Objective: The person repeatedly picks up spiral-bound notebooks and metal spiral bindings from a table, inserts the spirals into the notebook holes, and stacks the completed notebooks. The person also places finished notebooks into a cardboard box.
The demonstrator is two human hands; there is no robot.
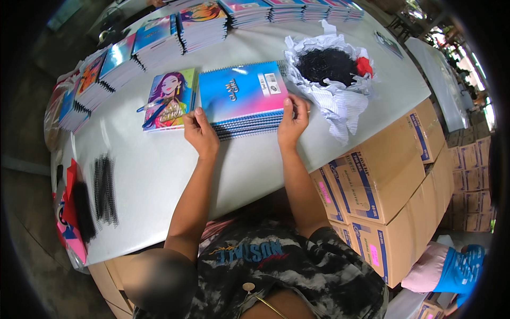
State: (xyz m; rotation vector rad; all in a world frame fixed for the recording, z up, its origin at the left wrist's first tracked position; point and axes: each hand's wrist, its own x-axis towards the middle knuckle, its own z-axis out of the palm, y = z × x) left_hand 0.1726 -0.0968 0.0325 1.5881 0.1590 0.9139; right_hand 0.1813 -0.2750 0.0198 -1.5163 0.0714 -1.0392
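Your two hands are on a stack of spiral notebooks (pixel 243 101) in the middle of the white table (pixel 159 170). The top one has a blue and pink cover. Your left hand (pixel 201 133) grips the stack's near left corner, with the thumb on top. Your right hand (pixel 292 123) grips the near right corner the same way.

Just beside the stack, on its left, lies a single notebook with a drawn girl on it (pixel 170 99) (a blue pen rests across it). More notebook piles (pixel 159 40) line the far edge. Black spiral wires (pixel 104 189) lie at your left. Crumpled white paper with black coils (pixel 326 66) sits to your right, and brown cardboard boxes (pixel 382 181) stand beside the table.
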